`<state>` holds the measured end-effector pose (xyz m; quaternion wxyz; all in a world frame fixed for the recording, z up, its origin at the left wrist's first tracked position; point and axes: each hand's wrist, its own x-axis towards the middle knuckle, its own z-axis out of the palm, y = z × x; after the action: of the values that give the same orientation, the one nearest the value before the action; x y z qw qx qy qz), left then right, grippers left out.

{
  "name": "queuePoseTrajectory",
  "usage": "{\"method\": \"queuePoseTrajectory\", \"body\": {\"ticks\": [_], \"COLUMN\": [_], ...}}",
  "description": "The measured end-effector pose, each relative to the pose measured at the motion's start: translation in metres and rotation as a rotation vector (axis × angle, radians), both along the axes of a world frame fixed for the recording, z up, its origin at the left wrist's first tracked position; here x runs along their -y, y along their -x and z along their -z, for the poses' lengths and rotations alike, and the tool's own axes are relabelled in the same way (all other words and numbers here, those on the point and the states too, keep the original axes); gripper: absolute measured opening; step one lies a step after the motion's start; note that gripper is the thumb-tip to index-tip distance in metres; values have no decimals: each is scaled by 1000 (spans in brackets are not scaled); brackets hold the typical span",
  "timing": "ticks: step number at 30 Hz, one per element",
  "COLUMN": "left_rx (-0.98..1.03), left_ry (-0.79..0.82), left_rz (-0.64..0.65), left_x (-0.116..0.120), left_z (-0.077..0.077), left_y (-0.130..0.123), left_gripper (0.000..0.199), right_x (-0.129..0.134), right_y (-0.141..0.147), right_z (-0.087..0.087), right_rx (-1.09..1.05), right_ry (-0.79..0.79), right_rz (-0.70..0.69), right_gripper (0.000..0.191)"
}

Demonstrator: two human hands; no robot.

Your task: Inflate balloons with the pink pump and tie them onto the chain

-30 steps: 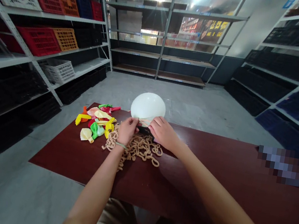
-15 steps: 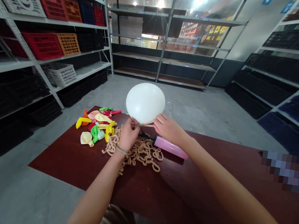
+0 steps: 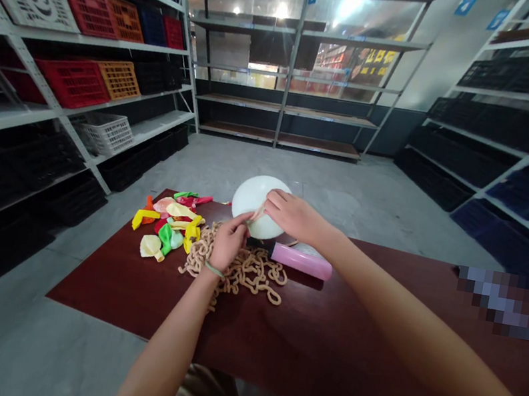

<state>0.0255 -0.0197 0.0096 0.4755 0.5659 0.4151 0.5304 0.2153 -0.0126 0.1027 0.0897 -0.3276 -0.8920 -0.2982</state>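
A white inflated balloon is held above the far edge of the dark red table, its neck turned toward me. My left hand pinches the balloon's neck from the left. The fingers of my right hand are closed on the stretched neck at the right, in front of the balloon. Under and beside my left wrist lies a heap of tan rope-like loops. A pink pump lies right of the heap, below my right hand. Several uninflated coloured balloons are piled on the left.
Shelves with red crates and other crates stand at the left. A metal rack is across the floor ahead. Dark crates fill shelves on the right. A blurred item lies at the table's right end.
The white balloon has come lower and slightly right, and its neck now faces me. My right hand has risen a little in front of it; my left hand still pinches the neck.
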Motion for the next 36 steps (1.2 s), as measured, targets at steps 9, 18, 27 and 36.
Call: {"method": "queuePoseTrajectory", "body": {"ticks": [9, 18, 27, 36], "left_rx": [215, -411, -924, -545], "left_ry": [139, -202, -526, -434], "left_rz": [167, 55, -86, -12], "left_x": [-2, 0, 8, 11], "left_z": [-9, 4, 11, 8], "left_y": [0, -2, -11, -10], "left_gripper": [22, 29, 30, 46], "right_x": [-10, -5, 4, 2], "right_y": [-3, 0, 40, 25], "right_z": [-1, -11, -12, -9], "right_rx": [-74, -271, -310, -487], "right_ry": [80, 292, 430, 495], "right_rz": [29, 62, 270, 86], "right_gripper": [23, 35, 46, 39]}}
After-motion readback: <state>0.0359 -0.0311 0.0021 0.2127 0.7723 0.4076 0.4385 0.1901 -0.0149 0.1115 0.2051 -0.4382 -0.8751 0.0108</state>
